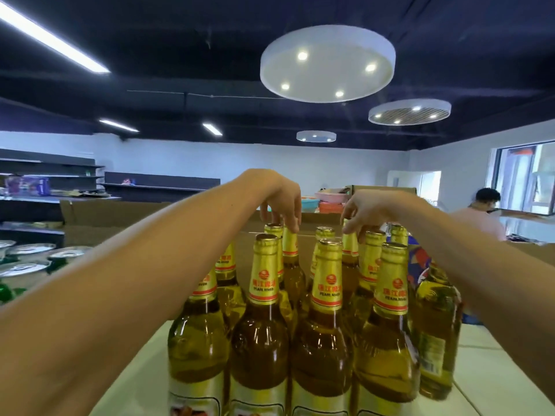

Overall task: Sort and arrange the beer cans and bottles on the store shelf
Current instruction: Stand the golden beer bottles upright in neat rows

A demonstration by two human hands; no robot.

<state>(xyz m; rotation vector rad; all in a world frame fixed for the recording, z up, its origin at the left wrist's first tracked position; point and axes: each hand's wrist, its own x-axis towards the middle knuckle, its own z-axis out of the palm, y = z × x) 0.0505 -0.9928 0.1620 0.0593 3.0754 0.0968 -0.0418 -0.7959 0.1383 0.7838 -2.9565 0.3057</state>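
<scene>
The white shelf top (pixel 480 364) under me carries a tight cluster of beer bottles (pixel 327 319), all upright, long axes vertical with the gold-foil caps pointing at the ceiling and the red-and-gold neck labels facing me. They stand in rough rows running from near to far, shoulders touching or just apart, so I judge the bottle block is largely formed; what looks left is squaring up the far row and dealing with the cans. Those silver-topped cans (pixel 27 259) sit well apart at the far left, also upright, and nothing here tells me whether they are already in their final place. Behind the bottles runs a brown cardboard box (pixel 306 247), and a person in a pale shirt (pixel 477 219) stands at the far right. My left hand (pixel 282 199) reaches over the cluster, fingertips pinched down around the cap of a far-row bottle (pixel 290 256). My right hand (pixel 366 210) does the same at another far bottle neck (pixel 350 250) to the right of it, fingers curled onto its top; how firmly either is gripped I cannot tell.
</scene>
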